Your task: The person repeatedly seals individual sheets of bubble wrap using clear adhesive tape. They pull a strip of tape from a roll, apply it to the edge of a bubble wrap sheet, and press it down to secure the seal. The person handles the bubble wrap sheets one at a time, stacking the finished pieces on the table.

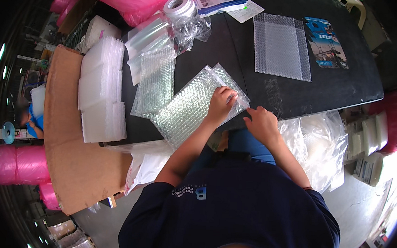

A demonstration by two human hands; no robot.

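Navy short-sleeved shirt (229,209), worn, nearest the camera. Beyond it, one bubble-wrap pouch (188,105), flat on the black bench (362,82), forward and to the left of the shirt; long axis slanting from lower left to upper right, its upper-right end under the hands, its body reaching leftward away from them. Left hand (220,105): nearer, curled over that end, fingers bunched; a grip on the film cannot be confirmed. Right hand (263,123): just beside the corner, index finger extended toward it, thumb apart; contact unclear. Pouch: clear, silvery-green sheen, rectangular, dimpled, smooth strip along its end; another sheet (228,76) partly beneath.
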